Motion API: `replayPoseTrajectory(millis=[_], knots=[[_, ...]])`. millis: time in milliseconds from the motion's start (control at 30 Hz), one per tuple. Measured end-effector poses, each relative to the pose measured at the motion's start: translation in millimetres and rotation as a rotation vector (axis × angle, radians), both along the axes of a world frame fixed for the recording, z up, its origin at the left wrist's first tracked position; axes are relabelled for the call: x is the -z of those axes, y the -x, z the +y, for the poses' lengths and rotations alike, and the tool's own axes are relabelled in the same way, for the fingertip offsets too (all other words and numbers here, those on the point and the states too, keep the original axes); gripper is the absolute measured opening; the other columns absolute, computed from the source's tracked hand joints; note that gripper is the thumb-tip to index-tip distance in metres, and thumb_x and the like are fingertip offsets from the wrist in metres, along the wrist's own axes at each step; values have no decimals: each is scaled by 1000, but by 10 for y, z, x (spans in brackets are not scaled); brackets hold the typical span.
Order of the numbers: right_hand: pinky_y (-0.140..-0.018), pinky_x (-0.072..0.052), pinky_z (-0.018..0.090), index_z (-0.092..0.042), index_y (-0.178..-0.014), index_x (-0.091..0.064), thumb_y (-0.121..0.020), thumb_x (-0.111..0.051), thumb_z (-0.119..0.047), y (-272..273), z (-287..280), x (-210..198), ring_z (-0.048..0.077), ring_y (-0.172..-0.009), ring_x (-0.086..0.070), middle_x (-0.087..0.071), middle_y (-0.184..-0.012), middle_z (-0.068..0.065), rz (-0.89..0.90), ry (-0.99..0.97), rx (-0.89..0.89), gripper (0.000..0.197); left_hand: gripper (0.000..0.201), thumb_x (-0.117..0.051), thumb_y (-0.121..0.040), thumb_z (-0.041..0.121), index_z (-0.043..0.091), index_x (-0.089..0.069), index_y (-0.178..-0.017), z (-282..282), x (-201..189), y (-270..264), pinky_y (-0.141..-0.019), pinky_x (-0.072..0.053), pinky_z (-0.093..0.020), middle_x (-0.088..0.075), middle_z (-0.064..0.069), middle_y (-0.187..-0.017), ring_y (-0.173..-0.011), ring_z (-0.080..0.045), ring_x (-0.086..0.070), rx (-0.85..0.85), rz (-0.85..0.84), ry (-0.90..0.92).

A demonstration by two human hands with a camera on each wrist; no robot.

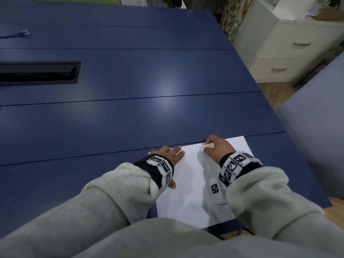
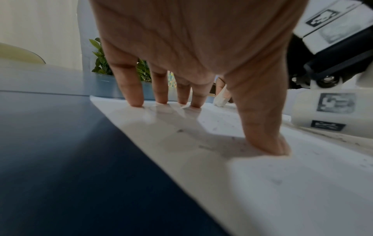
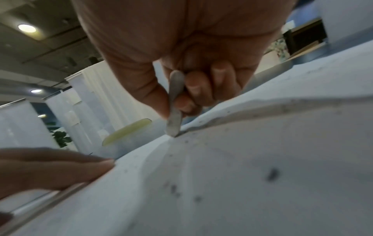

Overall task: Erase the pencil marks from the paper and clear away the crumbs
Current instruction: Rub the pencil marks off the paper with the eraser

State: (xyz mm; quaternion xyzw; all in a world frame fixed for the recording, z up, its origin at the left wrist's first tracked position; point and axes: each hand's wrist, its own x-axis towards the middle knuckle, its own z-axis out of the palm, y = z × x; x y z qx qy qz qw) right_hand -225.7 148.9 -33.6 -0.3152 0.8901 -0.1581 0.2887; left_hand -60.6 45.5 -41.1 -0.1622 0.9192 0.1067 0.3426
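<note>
A white sheet of paper (image 1: 191, 183) lies on the blue table (image 1: 130, 112) near its front right corner. My left hand (image 1: 167, 155) lies flat on the sheet's far left part, fingers straight and spread, pressing it down (image 2: 201, 67). My right hand (image 1: 217, 148) pinches a white eraser (image 1: 206, 146) between thumb and fingers near the sheet's far edge. In the right wrist view the eraser (image 3: 174, 108) stands on its tip against the paper (image 3: 262, 159). Dark crumbs (image 1: 193, 204) are scattered over the near half of the sheet, and more crumbs (image 3: 272, 174) show close to the wrist camera.
A black cable slot (image 1: 39, 72) is sunk into the table at the far left. A small cable end (image 1: 25, 32) lies at the far left. White drawer cabinets (image 1: 290, 51) stand beyond the table's right edge. The table's front edge runs just below the paper.
</note>
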Motion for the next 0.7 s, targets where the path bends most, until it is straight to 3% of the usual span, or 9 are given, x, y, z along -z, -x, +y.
replayPoseTrajectory(millis=[100, 233, 400, 500, 633, 700], knots=[[-59, -38, 27, -18, -90, -47, -86, -51, -18, -141, -18, -16, 21, -69, -53, -53, -73, 0, 24, -29, -113, 6, 113, -75, -76, 50, 24, 4, -153, -1, -9, 20, -106, -35, -49, 9, 7, -161, -143, -25, -13, -4, -12, -7], [-68, -38, 27, -21, -90, -43, -88, -50, -18, -242, -26, -10, 23, -81, -54, -57, -86, 1, 43, -78, -307, 7, 114, -76, -76, 47, 25, 4, -153, 8, -18, 24, -105, -35, -50, 8, 7, -161, -143, -25, -11, 7, -17, -17], [-63, -39, 27, -19, -91, -46, -87, -49, -18, 148, 84, -124, 25, -77, -55, -59, -86, 6, 126, -118, -107, 5, 115, -78, -74, 46, 25, 2, -153, 11, -9, 8, -104, -34, -48, 7, 9, -161, -144, -23, -10, -12, -12, -30], [-61, -41, 27, -20, -94, -45, -88, -50, -19, 152, 140, -116, 25, -72, -56, -59, -83, 6, 119, -134, -93, 8, 116, -78, -73, 48, 26, 2, -153, 11, -8, 25, -105, -36, -49, 5, 9, -161, -143, -24, -12, -14, -17, -23], [-53, -36, 24, -21, -88, -46, -88, -52, -20, -12, 80, -83, 21, -65, -51, -52, -70, 0, 49, 4, -47, 5, 117, -79, -73, 46, 25, 3, -153, 21, -42, 59, -105, -36, -52, 5, 8, -161, -143, -25, -12, -16, -45, -20], [-58, -37, 25, -21, -88, -47, -91, -54, -22, -139, 10, -44, 19, -68, -51, -51, -70, -3, -20, 33, -104, 8, 116, -79, -73, 45, 24, 1, -154, 35, -51, 55, -105, -36, -50, 5, 7, -161, -143, -25, -13, -18, -38, -17]])
